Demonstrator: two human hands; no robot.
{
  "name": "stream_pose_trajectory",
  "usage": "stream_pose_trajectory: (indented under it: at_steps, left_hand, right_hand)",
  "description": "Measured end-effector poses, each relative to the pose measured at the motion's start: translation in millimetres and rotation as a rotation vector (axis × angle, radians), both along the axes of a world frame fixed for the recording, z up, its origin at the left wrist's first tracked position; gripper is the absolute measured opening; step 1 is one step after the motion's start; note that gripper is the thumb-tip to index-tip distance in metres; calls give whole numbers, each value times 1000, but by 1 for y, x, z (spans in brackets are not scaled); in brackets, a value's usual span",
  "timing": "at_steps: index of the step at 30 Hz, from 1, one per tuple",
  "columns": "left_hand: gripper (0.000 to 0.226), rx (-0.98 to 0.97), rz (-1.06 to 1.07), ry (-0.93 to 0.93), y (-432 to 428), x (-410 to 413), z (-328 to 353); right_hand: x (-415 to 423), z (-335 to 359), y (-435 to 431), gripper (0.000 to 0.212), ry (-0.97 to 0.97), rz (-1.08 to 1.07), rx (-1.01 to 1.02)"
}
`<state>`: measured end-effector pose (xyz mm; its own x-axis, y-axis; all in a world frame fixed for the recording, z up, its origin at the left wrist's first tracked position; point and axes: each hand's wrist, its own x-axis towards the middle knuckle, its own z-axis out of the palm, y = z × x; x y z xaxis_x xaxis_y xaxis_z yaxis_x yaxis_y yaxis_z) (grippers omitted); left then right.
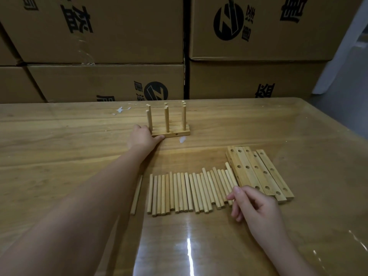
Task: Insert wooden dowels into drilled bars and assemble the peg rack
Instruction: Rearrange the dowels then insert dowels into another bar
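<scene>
The left hand (141,137) gripped the peg rack (171,133) near the surface (59,136) far edge; the right hand (253,205) curled at the dowel row (185,193), grip unclear.

A: Table (59,140)?
B: Wood, v. glossy, reflects light.
A: Dowels (185,192), bars (256,172)?
B: Pale bare wood, matt, smooth.
A: Boxes (99,36)?
B: Brown cardboard, matt, w/ shiny tape (84,48).

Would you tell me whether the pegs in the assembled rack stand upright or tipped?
Upright: the dowels rise straight from the base bars, which lie flat on the table.
</scene>
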<state>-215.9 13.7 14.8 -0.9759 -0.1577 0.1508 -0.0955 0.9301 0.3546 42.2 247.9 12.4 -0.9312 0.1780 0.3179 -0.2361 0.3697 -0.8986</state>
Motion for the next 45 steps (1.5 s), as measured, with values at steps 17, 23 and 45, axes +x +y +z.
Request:
stream_pose_trajectory:
  at_steps: [17,23,45]
  left_hand:
    - [49,528,-210,1,-23,95,18]
    - [29,652,-230,59,-33,161,14]
    - [24,905,-475,49,-5,245,-1]
  right_hand:
    - [3,5,4,11,113,-483,216]
    - [-2,2,13,48,-310,-569,524]
    - [5,15,36,22,-294,-661,292]
